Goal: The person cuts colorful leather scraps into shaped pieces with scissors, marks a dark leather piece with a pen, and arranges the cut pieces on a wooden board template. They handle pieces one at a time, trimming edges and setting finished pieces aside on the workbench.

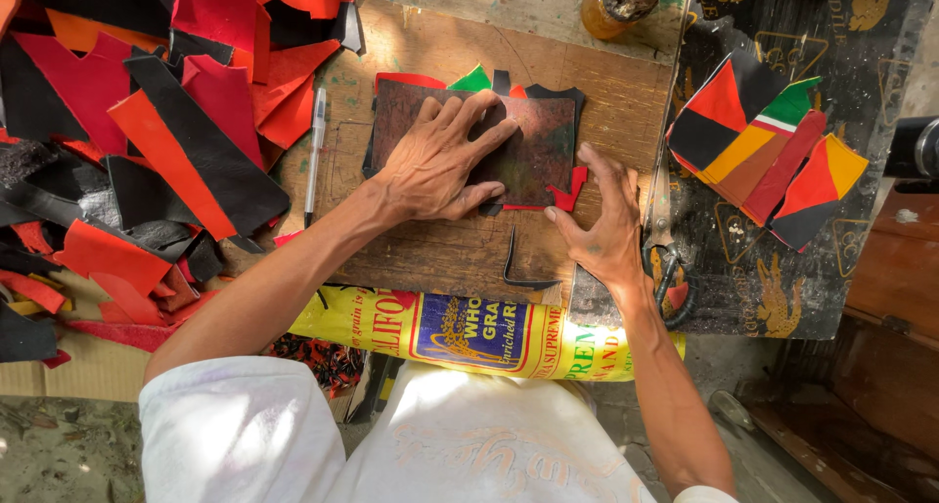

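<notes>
A wooden board (430,259) lies across the middle of the view, resting on a yellow printed sack (469,337) at its near edge. To its left a heap of red, orange and black scraps (147,141) spreads over the work surface. To its right, on a dark printed sheet (831,268), lies a fan of stitched patchwork pieces (763,151) in red, black, orange and green.

On the board sits a dark mottled plate (538,156), rectangular, covering a stack of coloured pieces whose red, green and black edges stick out around it. The left hand (440,161) lies flat on the plate's left half, fingers spread and pressing down. The right hand (606,219) is just beside the plate's lower right corner, fingers loosely curled, fingertips touching a small red piece (570,192) that juts out there.

Scissors (665,259) lie along the board's right edge, partly under the right wrist. A white pen (315,151) lies near the board's left edge. A thin black offcut (518,268) lies below the plate.
</notes>
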